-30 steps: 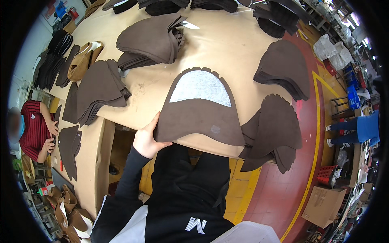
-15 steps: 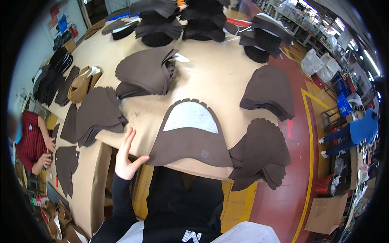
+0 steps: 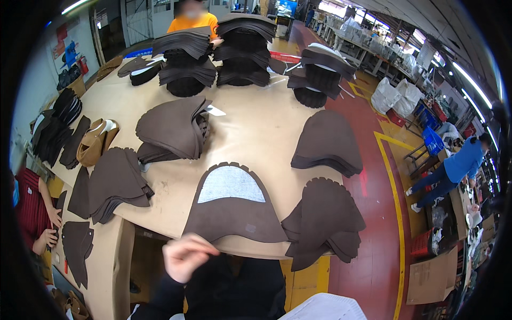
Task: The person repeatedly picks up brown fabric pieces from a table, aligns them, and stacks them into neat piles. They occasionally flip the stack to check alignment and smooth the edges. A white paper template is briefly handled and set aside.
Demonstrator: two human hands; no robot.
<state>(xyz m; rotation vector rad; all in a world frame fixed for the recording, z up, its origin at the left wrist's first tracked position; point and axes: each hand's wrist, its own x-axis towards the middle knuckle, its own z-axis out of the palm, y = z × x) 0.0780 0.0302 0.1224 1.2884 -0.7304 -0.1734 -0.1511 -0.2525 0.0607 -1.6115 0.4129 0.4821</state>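
A dark brown shoe-upper piece (image 3: 234, 217) lies flat at the table's near edge, notched along its rounded far end. A whitish half-round backing patch (image 3: 232, 184) covers part of its upper half. Beside the near left corner of that piece is my left hand (image 3: 186, 257), its fingers drawn together and pointing right, slightly blurred. Whether anything is between the fingertips I cannot make out. My right hand is out of view. Fanned brown pieces (image 3: 333, 218) lie to the right of the patched one, touching it or nearly so.
Brown stacks rest on the table (image 3: 250, 128): one at centre left (image 3: 173, 128), one at right (image 3: 328, 141), one at left (image 3: 117, 178). Tall dark stacks (image 3: 242, 53) stand at the back. Tan shoe parts (image 3: 96, 141) sit farther left. A co-worker's hands (image 3: 52, 226) are at far left.
My left hand has moved from the piece's left side to its near edge, and its spread fingers have come together. The view has tilted up, showing an orange-clad person behind the stacks.
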